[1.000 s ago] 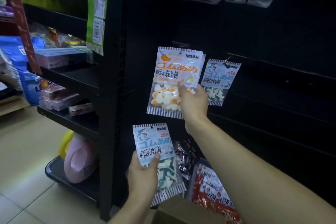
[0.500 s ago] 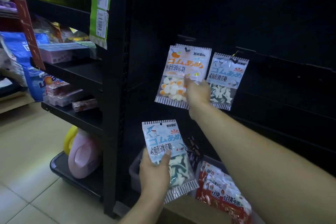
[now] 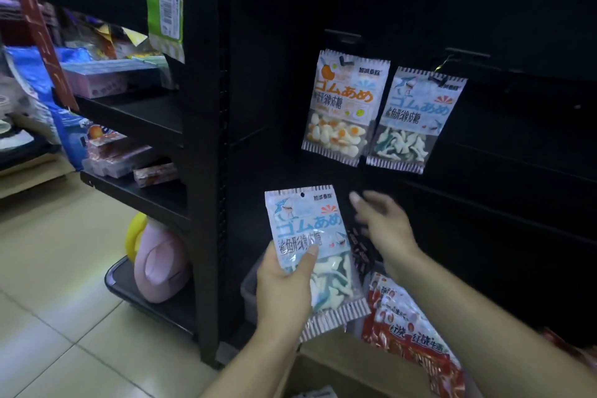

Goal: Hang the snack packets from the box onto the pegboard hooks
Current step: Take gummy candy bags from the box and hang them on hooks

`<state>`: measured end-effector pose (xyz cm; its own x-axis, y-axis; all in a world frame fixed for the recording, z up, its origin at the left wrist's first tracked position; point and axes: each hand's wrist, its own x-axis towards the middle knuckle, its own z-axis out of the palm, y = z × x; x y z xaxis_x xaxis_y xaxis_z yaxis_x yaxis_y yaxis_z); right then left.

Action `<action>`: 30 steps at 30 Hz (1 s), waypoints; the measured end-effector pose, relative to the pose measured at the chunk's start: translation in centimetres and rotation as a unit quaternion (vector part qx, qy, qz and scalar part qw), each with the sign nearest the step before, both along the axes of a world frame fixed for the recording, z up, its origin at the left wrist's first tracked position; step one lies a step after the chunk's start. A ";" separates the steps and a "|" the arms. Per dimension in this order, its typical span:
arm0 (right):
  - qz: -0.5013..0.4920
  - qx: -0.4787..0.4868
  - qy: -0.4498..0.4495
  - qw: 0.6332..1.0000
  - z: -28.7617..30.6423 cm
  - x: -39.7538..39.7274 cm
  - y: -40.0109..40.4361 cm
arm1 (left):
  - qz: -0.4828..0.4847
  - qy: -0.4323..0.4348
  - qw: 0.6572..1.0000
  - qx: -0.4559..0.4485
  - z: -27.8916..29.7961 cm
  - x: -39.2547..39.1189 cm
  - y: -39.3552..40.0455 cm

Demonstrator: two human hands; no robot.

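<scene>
So the shark gummy packet (image 3: 310, 252) is in my left hand (image 3: 284, 287), held upright with its long axis running top to bottom, tilted a little to the left, punch hole at the top edge facing up. Thumb is pressed across the front over the printed text, the other fingers wrapped behind it, so it's a proper pinch grip on the lower-left part of the bag. My right hand (image 3: 384, 226) is just beside the packet's right edge, a bit higher up, fingers spread and loose, holding nothing; it's blurry so I can't say much more about it. Up and to the right of both hands, on the black pegboard (image 3: 517, 26), two packets already hang side by side: the egg gummy packet (image 3: 345, 107) on the left hook and another shark packet (image 3: 416, 119) on the hook next to it, their lower edges nearly touching. The thing that matters for my next move, I think: the hole sits at the top of my packet, and the matching shark hook (image 3: 436, 77) is up and right, nearer the right hand than the left. Below, the cardboard box (image 3: 339, 365) sits at the bottom edge with red packets (image 3: 407, 329) beside it.
</scene>
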<state>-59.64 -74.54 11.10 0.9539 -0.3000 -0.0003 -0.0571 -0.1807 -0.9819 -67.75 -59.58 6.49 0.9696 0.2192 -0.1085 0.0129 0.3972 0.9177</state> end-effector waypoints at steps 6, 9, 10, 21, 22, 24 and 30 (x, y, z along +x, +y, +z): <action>0.121 -0.009 0.048 0.991 -3.5 -8.4 -2.1 | -0.052 -0.013 0.998 0.022 0.0 -0.6 -1.5; 0.104 0.024 0.036 0.994 -3.3 -8.4 -2.9 | -0.071 -0.023 0.997 0.024 0.0 -0.9 -2.2; 0.101 0.050 0.036 0.993 -3.3 -8.4 -3.0 | -0.078 -0.026 0.996 0.022 0.0 -0.9 -2.5; -0.065 0.133 -0.260 0.954 3.1 -7.3 -3.6 | -0.041 -0.186 0.962 0.196 2.7 0.3 -6.6; -0.070 0.131 -0.279 0.949 3.7 -7.0 -3.7 | -0.037 -0.201 0.962 0.181 3.4 0.7 -6.8; -0.082 0.125 -0.302 0.941 4.6 -6.6 -3.7 | -0.035 -0.222 0.961 0.159 4.7 1.5 -7.0; -0.086 0.128 -0.316 0.936 5.9 -5.4 -3.8 | -0.041 -0.250 0.956 0.149 5.8 2.1 -7.3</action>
